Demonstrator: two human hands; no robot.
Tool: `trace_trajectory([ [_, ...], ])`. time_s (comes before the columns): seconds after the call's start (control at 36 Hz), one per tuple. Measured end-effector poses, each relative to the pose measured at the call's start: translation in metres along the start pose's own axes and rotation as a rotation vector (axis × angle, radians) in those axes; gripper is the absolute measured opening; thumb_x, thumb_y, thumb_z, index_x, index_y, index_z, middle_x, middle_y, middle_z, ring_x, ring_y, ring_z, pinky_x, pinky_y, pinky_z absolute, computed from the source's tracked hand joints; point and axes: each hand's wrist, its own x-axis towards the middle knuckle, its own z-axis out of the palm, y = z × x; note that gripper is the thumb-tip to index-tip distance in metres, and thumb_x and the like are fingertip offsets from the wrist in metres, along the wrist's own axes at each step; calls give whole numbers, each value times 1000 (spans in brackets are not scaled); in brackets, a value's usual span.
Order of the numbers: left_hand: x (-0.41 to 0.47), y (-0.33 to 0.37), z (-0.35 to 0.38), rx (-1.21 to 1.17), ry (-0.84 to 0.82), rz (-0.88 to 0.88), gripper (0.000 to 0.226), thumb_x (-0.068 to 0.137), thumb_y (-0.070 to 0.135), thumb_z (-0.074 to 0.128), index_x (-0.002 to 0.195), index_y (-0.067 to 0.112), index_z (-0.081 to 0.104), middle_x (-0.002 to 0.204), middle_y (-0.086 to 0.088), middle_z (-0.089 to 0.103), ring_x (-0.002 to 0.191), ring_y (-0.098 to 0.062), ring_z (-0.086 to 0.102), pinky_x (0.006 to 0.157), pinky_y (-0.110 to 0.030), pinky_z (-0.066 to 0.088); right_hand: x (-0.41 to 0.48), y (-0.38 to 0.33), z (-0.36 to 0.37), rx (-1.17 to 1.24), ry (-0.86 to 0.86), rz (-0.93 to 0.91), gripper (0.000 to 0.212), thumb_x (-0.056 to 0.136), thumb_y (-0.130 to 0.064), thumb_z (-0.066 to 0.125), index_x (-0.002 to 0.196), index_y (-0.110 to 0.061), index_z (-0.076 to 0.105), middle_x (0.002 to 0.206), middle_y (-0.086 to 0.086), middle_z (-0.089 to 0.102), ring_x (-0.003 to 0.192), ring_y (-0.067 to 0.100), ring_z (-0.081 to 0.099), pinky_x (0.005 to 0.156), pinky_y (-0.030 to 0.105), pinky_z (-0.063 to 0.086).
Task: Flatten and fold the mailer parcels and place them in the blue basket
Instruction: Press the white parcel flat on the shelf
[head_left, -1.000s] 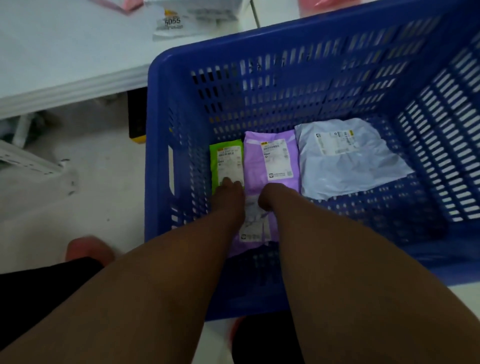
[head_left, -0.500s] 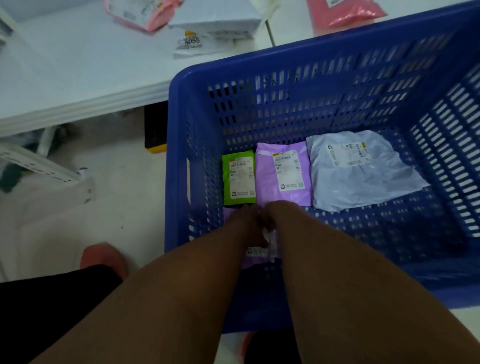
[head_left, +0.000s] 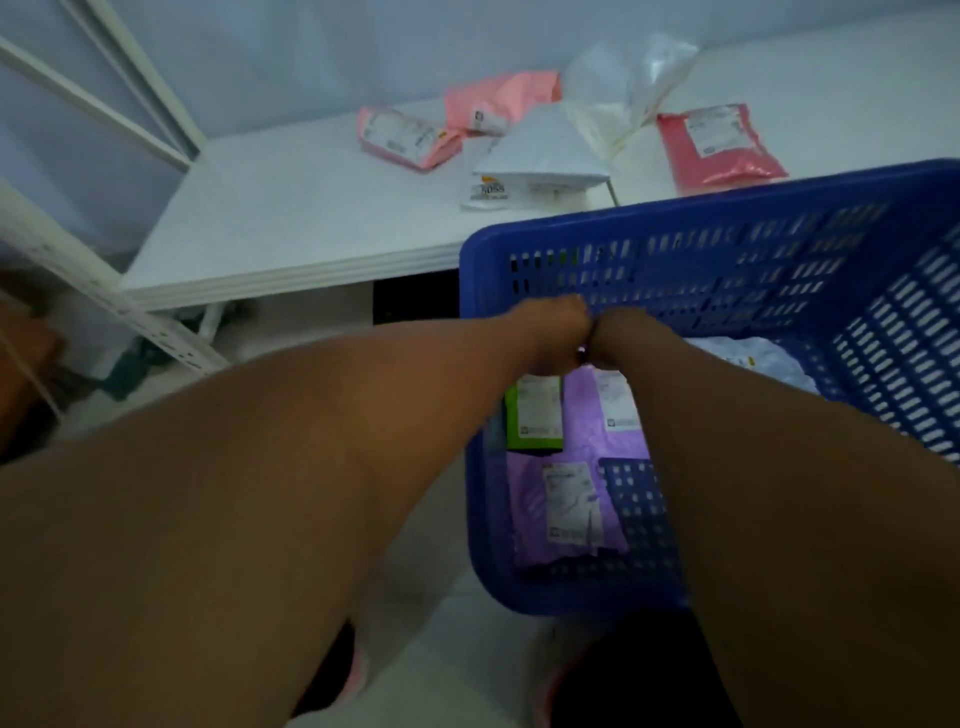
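Left hand (head_left: 550, 332), right hand (head_left: 623, 338) lifted off purple mailer (head_left: 566, 509), knuckles touching; grip can't tell. Basket (head_left: 675, 223) rim below desk (head_left: 311, 223) edge.

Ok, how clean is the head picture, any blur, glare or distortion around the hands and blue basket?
Head view: motion blur smears the left hand and right hand, hiding their grip; head view: label print on the nearer purple plastic mailer is soft; head view: wide-angle bows the rim of the blue slotted plastic basket and the white table edge; light dim, bluish, no glare.
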Motion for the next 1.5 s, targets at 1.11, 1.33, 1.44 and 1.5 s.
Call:
trace_trajectory([
  [1.11, 80, -338, -20, -1136, 1007, -814, 65, 97, 27, 54, 154, 16, 25, 156, -9, 26, 131, -34, 47, 94, -49, 54, 127, -273, -116, 1144, 696, 103, 59, 92, -21, 55, 144, -4, 32, 140, 16, 44, 129, 34, 46, 104, 41, 40],
  [1.33, 91, -348, -19, -951, 900, -774, 81, 93, 38, 58, 158, 16, 15, 160, -6, 30, 140, -26, 39, 110, -37, 36, 138, -268, -107, 928, 862, 88, 48, 94, -22, 49, 139, -7, 42, 133, 11, 53, 123, 29, 53, 94, 37, 44],
  [1.44, 94, -356, -19, -990, 882, -738, 76, 90, 35, 61, 154, 13, 27, 149, -8, 46, 134, -27, 48, 106, -35, 41, 136, -273, -104, 751, 866, 65, 48, 95, -23, 47, 139, -5, 42, 131, 13, 54, 122, 30, 52, 89, 39, 45],
  [1.5, 93, -358, -16, -981, 899, -706, 51, 89, 32, 61, 134, 13, 50, 131, -7, 61, 119, -27, 58, 90, -30, 47, 135, -273, -104, 722, 866, 63, 47, 95, -22, 47, 139, -6, 42, 130, 12, 54, 121, 30, 51, 88, 38, 45],
])
